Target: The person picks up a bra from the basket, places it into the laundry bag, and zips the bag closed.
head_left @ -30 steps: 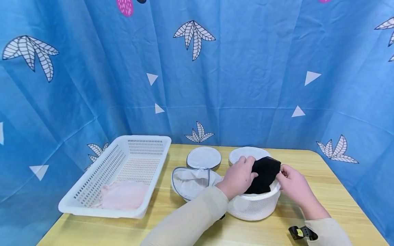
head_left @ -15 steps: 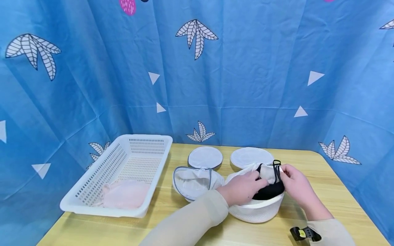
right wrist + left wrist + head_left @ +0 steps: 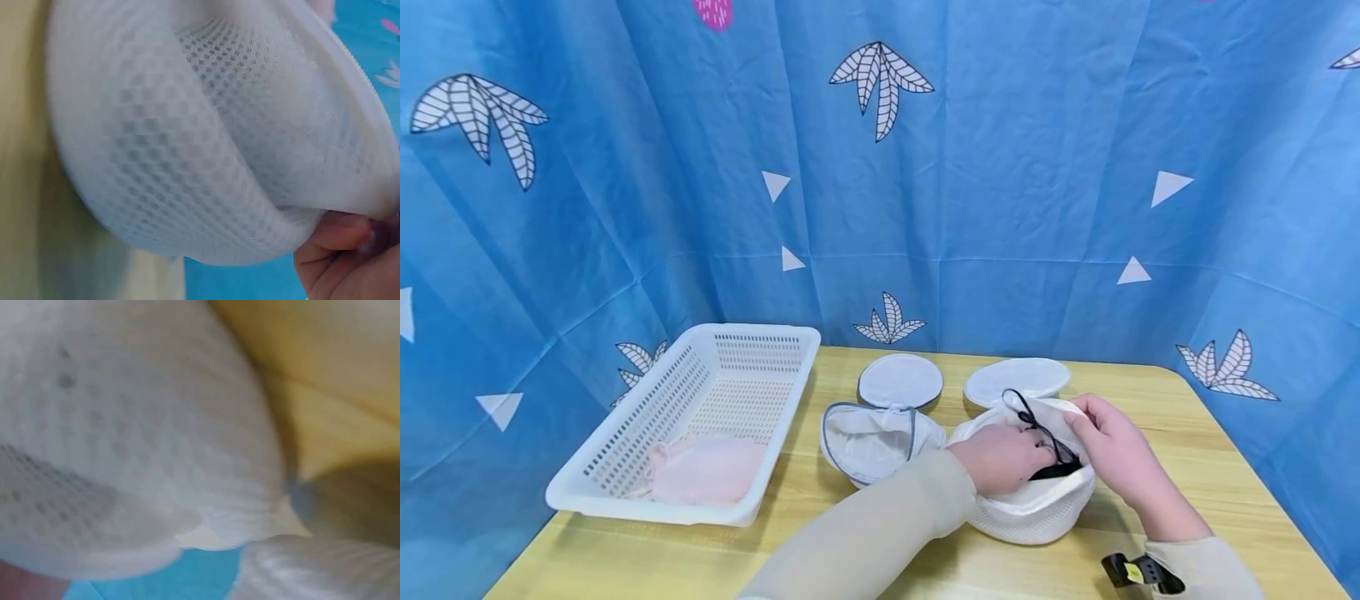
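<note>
A white mesh laundry bag (image 3: pixel 1028 523) stands at the table's front right, its round mouth facing up. My left hand (image 3: pixel 1002 460) reaches down into it, over a black garment with thin straps (image 3: pixel 1057 469), possibly a bra. Most of that garment is inside the bag; one strap loops above the far rim. The bag hides my left fingertips, so their hold is unclear. At the right side of the rim my right hand (image 3: pixel 1114 450) pinches the fabric between thumb and fingers. In the right wrist view the mesh wall (image 3: pixel 156 156) stretches up from that pinch.
The bag's round white lid (image 3: pixel 1017 380) lies folded back behind it. To its left stands a smaller mesh bag (image 3: pixel 872 446) with grey trim and its lid (image 3: pixel 900 381) open. A white plastic basket (image 3: pixel 752 392) at left holds a pink garment (image 3: pixel 709 471). A blue curtain (image 3: pixel 880 200) hangs behind.
The black garment has gone from above the rim down into the bag, and my left hand has followed it in. My right hand now pinches the bag's rim; a strap has flipped leftward.
</note>
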`<move>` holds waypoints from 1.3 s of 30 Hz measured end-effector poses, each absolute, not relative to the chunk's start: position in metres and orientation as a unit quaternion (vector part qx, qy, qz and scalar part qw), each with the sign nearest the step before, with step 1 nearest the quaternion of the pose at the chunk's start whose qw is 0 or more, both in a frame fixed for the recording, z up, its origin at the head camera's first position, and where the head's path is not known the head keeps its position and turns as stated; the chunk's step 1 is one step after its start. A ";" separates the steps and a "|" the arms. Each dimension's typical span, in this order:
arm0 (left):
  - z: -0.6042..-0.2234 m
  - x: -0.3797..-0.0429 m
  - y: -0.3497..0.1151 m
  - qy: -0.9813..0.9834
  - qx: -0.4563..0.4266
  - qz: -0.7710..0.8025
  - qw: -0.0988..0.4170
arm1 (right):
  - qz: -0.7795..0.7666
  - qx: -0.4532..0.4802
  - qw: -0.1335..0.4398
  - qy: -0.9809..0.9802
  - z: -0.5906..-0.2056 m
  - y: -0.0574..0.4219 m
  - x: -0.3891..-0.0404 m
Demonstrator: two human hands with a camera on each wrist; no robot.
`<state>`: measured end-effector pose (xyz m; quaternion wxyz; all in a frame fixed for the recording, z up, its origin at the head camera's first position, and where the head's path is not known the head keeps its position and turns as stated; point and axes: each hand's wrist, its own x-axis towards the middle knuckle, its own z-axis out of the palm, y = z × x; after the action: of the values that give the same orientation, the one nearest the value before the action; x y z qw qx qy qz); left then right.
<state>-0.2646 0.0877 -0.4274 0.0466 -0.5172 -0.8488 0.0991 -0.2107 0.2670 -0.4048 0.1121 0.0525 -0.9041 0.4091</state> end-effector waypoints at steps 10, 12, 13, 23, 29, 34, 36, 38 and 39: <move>-0.422 -0.263 0.103 -0.911 -0.405 0.047 -0.060 | 0.467 0.078 0.123 -0.872 -0.385 0.267 -0.198; -0.421 -0.263 0.100 -0.908 -0.415 0.041 -0.047 | 0.460 0.069 0.122 -0.877 -0.385 0.269 -0.200; -0.419 -0.263 0.097 -0.906 -0.420 0.037 -0.039 | 0.457 0.065 0.121 -0.879 -0.386 0.271 -0.201; -0.386 -0.251 0.061 -0.890 -0.448 -0.076 -0.034 | 0.469 0.047 0.126 -0.873 -0.391 0.276 -0.204; -0.377 -0.255 0.039 -0.917 -0.348 -0.194 0.020 | 0.449 0.038 0.132 -0.883 -0.392 0.277 -0.206; -0.390 -0.264 0.025 -0.944 -0.226 -0.241 -0.010 | 0.446 0.028 0.133 -0.885 -0.393 0.276 -0.207; -0.395 -0.266 0.021 -0.952 -0.208 -0.221 -0.033 | 0.447 0.026 0.125 -0.885 -0.393 0.276 -0.207; -0.399 -0.266 0.018 -0.956 -0.202 -0.205 -0.051 | 0.445 0.023 0.120 -0.887 -0.393 0.276 -0.206; -0.400 -0.267 0.017 -0.957 -0.203 -0.200 -0.055 | 0.446 0.022 0.119 -0.887 -0.393 0.275 -0.206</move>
<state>-0.2668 0.0169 -0.4005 -0.0553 -0.2029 -0.9569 -0.2003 -0.2058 0.2753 -0.3928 0.1190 0.0215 -0.8871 0.4455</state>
